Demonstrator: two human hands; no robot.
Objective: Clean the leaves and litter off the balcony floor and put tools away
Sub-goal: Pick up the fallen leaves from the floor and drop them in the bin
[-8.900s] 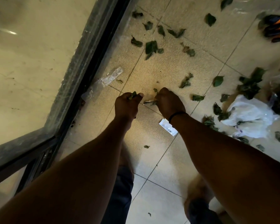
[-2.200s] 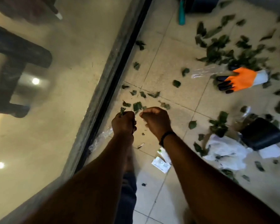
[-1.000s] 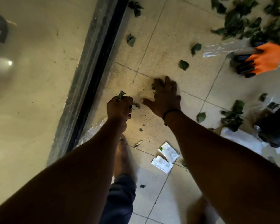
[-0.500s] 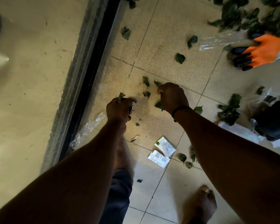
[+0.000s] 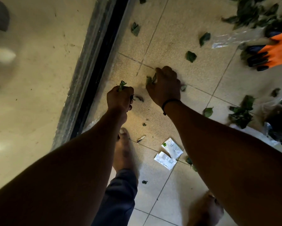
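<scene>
A pale glass pane (image 5: pixel 36 79) fills the left of the frame, with blurred reflections and a bright spot at lower left. A dark door track (image 5: pixel 94 69) runs diagonally along its right edge from the top centre downwards. To the right lies the speckled tiled balcony floor (image 5: pixel 169 38).

Two bare forearms reach in from the bottom of the frame. The left hand (image 5: pixel 120 99), at centre, is clenched in a fist round a bunch of gathered leaves (image 5: pixel 122 84); only a green tip pokes out of the top, the rest being hidden inside. The right hand (image 5: pixel 165 86), just right of it and wearing a dark wristband (image 5: pixel 169 102), is low over the floor with its fingers curled round a leaf (image 5: pixel 151 79); the fingertips are hidden under the knuckles.

A heap of loose leaves (image 5: pixel 254 15) sits at upper right, cut off by the frame edge. Below it an orange glove (image 5: pixel 274 53) with dark fingers is also cut off at the right, beside a sheet of clear plastic (image 5: pixel 231 38). A dark object (image 5: pixel 280 128) at mid right is too dim to identify. Single scattered leaves (image 5: pixel 191 56) lie about the upper centre, and another cluster (image 5: pixel 241 113) at mid right.

A bare foot (image 5: pixel 123 152) stands under the left forearm. Two white sachets (image 5: pixel 168 153) lie at lower centre, touching each other.
</scene>
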